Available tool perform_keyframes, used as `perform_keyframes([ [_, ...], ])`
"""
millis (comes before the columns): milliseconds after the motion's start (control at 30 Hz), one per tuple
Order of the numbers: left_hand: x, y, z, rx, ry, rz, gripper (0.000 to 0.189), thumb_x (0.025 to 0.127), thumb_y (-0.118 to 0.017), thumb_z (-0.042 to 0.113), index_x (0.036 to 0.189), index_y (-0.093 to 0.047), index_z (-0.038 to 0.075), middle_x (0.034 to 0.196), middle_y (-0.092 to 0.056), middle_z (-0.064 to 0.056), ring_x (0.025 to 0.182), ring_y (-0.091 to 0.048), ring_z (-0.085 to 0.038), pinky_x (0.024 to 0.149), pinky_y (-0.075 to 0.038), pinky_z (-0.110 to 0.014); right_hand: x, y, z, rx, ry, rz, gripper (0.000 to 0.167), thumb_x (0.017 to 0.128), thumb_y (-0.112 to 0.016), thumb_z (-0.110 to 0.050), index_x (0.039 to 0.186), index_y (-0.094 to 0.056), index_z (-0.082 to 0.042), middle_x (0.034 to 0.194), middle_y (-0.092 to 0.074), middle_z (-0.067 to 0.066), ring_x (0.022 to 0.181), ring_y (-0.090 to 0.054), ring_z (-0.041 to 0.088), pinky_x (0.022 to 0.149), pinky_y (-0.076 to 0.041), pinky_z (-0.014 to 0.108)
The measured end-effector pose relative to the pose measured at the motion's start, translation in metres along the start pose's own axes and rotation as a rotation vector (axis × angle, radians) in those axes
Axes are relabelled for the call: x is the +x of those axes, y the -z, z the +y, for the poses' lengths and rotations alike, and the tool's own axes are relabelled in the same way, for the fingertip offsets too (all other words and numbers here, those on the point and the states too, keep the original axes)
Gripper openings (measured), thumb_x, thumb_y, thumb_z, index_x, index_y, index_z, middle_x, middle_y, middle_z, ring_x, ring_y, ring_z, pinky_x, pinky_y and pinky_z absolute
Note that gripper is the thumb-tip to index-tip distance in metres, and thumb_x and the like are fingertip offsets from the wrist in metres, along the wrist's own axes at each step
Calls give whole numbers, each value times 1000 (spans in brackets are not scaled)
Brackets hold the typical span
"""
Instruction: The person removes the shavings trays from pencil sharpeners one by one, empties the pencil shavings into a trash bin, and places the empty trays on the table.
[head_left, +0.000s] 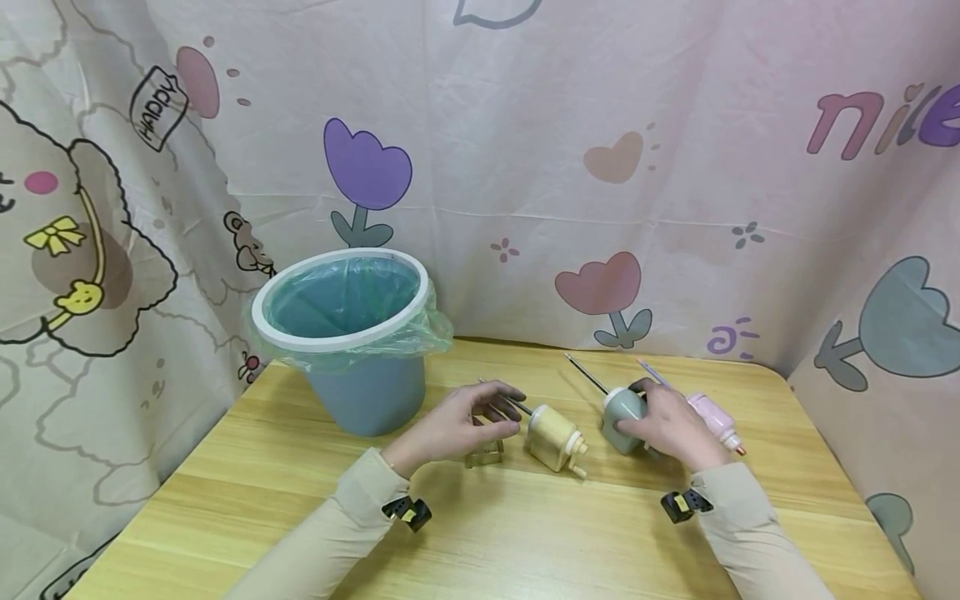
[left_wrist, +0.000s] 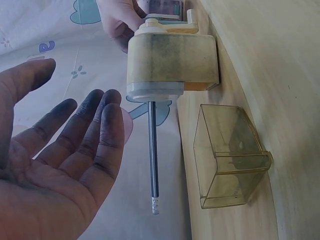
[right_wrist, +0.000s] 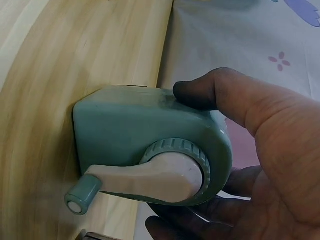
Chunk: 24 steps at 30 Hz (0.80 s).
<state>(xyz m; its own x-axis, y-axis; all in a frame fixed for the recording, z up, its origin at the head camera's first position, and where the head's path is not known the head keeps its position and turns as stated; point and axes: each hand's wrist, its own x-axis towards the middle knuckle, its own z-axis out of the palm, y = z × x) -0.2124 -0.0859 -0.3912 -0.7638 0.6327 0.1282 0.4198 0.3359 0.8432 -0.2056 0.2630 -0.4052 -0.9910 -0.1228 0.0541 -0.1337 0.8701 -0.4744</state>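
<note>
My right hand [head_left: 671,425] grips a grey-green crank pencil sharpener [head_left: 621,417], thumb on one side and fingers on the other. Its pale crank [right_wrist: 145,177] faces the right wrist camera, and a dark pencil [head_left: 587,373] sticks out of its far end. My left hand [head_left: 461,421] hovers with loosely bent fingers beside a yellow crank sharpener [head_left: 551,437], apart from it in the left wrist view. A dark pencil [left_wrist: 153,150] with an eraser end stands out of that sharpener. Below the left hand lies a see-through yellow shavings drawer [left_wrist: 230,160]. Dark smudges mark the fingertips.
A pink sharpener [head_left: 712,415] with a purple pencil [head_left: 655,372] lies right of the right hand. On the left stands a blue-grey bin [head_left: 367,396] with a green liner and white rim. A patterned curtain [head_left: 495,167] hangs behind the wooden table [head_left: 525,533].
</note>
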Motion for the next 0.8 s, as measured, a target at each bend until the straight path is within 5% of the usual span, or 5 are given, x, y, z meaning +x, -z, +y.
perform_keyframes([
  [400, -2, -3, -8, 12, -13, -6, 39, 103, -74, 26, 138, -66, 13, 123, -78, -10, 106, -75, -18, 88, -62, -26, -6, -3, 10, 18, -19, 32, 78, 83, -88, -39, 135, -60, 11, 108, -75, 20, 86, -67, 25, 73, -58, 40],
  [800, -4, -13, -2, 149, -136, 18, 44, 99, -79, 27, 137, -67, 7, 119, -79, -9, 100, -75, -14, 77, -64, -21, -9, -5, 15, 23, -15, 97, 69, 83, -87, -37, 133, -65, 5, 106, -77, 18, 86, -69, 25, 73, -58, 39],
])
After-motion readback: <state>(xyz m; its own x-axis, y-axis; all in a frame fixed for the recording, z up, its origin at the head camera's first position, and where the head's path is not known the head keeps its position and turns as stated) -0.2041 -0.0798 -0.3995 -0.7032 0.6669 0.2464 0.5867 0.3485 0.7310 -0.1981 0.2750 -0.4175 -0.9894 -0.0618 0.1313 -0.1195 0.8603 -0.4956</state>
